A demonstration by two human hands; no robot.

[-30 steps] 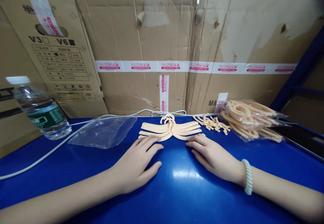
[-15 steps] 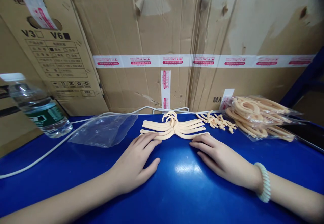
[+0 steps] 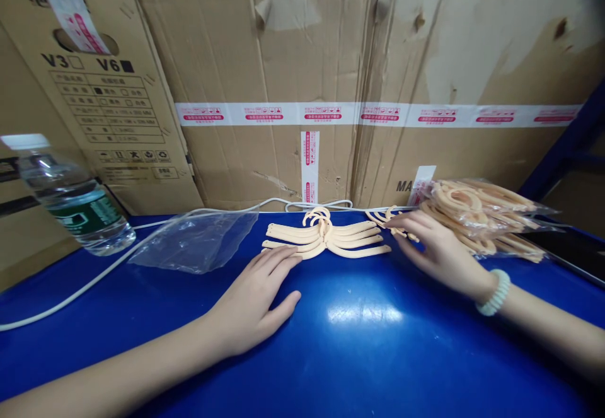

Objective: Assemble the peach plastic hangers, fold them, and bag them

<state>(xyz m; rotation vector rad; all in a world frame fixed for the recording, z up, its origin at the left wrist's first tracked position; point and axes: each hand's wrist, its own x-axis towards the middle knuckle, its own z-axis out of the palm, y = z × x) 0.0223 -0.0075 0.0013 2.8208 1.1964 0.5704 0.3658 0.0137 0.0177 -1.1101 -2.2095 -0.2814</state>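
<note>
Head view: the right hand [image 3: 418,235] has shifted from the curved beige plastic hangers [image 3: 324,238] to small beige plastic pieces [image 3: 377,219] beside them, turning work there, its grip impossible to tell, while the left hand [image 3: 258,295] lies wide at the hangers

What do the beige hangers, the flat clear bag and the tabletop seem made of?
Hangers: probably moulded plastic, smooth and fairly matte, judging by even colour and rounded edges.
Bag: thin plastic film, creased and shiny, with blue showing through.
Tabletop: glossy blue, reflecting light; laminate or painted metal, hard to tell.
</note>
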